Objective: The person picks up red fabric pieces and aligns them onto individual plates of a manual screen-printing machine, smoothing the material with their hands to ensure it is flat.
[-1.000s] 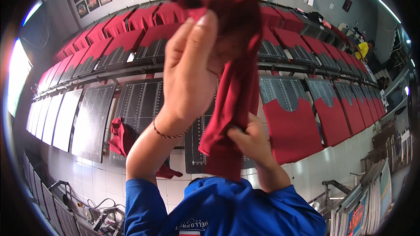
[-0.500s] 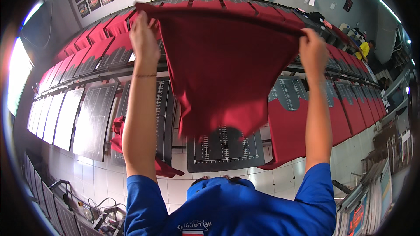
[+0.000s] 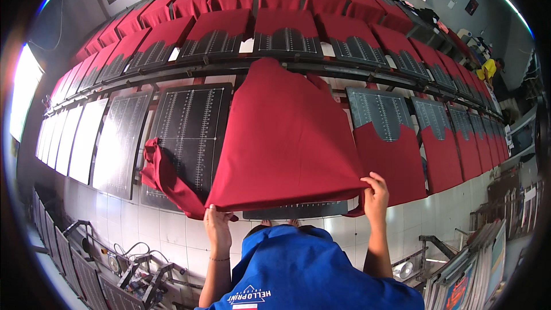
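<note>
A dark red fabric panel [image 3: 293, 138] is spread over a black gridded board [image 3: 295, 211] straight in front of me, covering most of it. At the panel's near left corner, the fingers of my left hand [image 3: 218, 229] pinch the edge. My right hand [image 3: 376, 195] grips the near right corner between thumb and fingers. The near edge is stretched between both hands, just short of the board's near end. A crumpled strip of red fabric [image 3: 163, 172] lies to the left, partly over the neighbouring board [image 3: 189, 132] and reaching toward my left hand.
Boards with red panels [image 3: 390, 158] stand to the right, and bare boards [image 3: 120, 143] to the left. Behind a rail [image 3: 189, 68] run further rows of covered boards [image 3: 287, 23]. Framed screens [image 3: 465, 275] stack at lower right. A person in yellow [image 3: 487, 70] works at far right.
The panel, held up in the air before, has come down onto the board. Both hands have moved down and toward me, still holding the fabric's edge.
</note>
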Tool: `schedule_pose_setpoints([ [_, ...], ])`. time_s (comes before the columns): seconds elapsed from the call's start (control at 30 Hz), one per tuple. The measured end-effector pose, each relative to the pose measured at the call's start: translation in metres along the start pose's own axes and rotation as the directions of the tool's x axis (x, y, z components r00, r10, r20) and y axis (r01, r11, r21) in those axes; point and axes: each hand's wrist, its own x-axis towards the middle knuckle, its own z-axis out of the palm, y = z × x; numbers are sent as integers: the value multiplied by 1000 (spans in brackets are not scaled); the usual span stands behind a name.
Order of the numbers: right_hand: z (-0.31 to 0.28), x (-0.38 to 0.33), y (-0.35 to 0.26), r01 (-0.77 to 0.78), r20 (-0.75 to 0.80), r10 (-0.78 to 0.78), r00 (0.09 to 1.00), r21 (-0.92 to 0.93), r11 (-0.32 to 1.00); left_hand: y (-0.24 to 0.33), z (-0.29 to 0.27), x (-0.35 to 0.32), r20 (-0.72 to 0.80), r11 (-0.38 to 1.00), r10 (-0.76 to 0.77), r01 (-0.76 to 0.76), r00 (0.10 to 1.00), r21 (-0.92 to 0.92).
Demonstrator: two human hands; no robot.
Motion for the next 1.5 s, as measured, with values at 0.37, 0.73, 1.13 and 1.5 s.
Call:
schedule_pose_setpoints([
  [0.37, 70, -70, 147, -392, 376, 270, 886, 297, 871, -99, -122, -18, 205, 283, -136, -160, 969, 946],
  [0.73, 68, -131, 240, -850, 680, 524, 514, 320, 419, -130, -145, 30, -5, 740, -465, 391, 885, 548],
  [1.13, 24, -139, 198, -891, 765, 535, 359, 110, 440, -89, -139, 24, 159, 809, -567, 511, 808, 290],
  [1.5, 45, -160, 211, -918, 731, 581, 357, 159, 363, -98, -145, 5, -47, 578, -493, 367, 869, 729],
])
